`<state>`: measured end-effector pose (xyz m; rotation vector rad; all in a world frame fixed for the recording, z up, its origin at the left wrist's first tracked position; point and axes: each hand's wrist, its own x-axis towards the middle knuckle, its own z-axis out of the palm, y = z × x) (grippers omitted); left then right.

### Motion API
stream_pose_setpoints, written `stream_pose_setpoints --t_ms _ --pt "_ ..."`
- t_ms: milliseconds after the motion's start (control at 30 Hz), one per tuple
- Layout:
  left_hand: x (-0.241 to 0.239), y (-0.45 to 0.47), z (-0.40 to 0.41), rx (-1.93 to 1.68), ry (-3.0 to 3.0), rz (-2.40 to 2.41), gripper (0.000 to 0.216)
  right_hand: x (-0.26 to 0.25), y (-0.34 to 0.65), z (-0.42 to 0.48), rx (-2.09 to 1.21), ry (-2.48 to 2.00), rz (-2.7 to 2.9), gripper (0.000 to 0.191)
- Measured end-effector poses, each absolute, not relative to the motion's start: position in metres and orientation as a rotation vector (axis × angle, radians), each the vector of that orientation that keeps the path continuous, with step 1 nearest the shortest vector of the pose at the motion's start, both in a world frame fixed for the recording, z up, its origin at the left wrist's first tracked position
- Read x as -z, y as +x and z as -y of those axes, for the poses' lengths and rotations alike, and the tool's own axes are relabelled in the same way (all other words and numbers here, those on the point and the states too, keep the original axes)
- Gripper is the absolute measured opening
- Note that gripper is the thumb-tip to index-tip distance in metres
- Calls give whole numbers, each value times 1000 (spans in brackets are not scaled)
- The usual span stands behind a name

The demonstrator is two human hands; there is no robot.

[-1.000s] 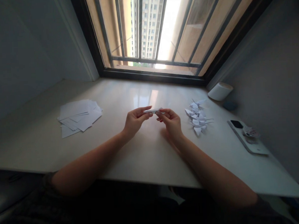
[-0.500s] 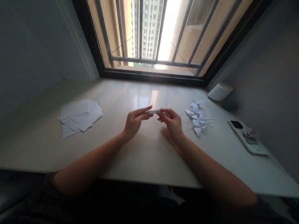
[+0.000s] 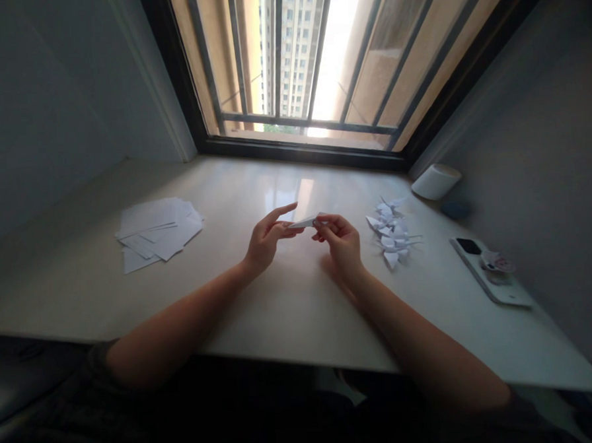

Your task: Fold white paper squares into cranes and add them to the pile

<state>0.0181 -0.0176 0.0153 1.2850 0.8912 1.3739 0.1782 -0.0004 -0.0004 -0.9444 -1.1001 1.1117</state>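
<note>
Between my two hands, over the middle of the white tabletop (image 3: 260, 303), is a small piece of folded white paper (image 3: 303, 222), narrowing to a point on its left. My right hand (image 3: 341, 239) pinches its right end between thumb and fingers. The thumb and lower fingers of my left hand (image 3: 267, 239) close on its left tip, while the index finger stretches out above, away from the paper. Both wrists hover close to the surface. Fingers partly cover both ends of the fold.
To the left lies a fanned stack of white paper sheets (image 3: 160, 232). A cluster of folded paper figures (image 3: 392, 233) lies right of my right hand. Farther right are a white phone (image 3: 492, 274) and a white rounded container (image 3: 437, 182). A barred window (image 3: 302, 152) borders the back.
My left index finger has lifted off the folded paper, baring more of its pointed left end. My right hand keeps its pinch almost unmoved.
</note>
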Motion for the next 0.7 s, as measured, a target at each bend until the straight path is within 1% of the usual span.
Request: stream_pose_setpoints --t_ms 100,167,233,367,433,500,700 --pt "-10 19 14 -1370 1326 -952 41 -1 177 2 -1089 -923 1167 27" --pt "-6 20 12 -1351 1354 -985 39 -1 176 4 -1096 -899 1197 31" --pt "-3 21 11 -1325 1351 -988 40 -1 174 5 -1114 -878 1193 42" --pt "-4 22 12 -1309 1302 -1008 42 -1 175 5 -1155 -857 1136 73" --pt "-5 21 12 -1311 1287 -1017 41 0 176 4 -1192 -862 1122 84" --pt "-5 21 12 -1284 1285 -1018 40 1 177 3 -1214 -878 1105 85" --pt "-2 19 8 -1205 1301 -1042 33 2 178 3 -1202 -899 1100 72"
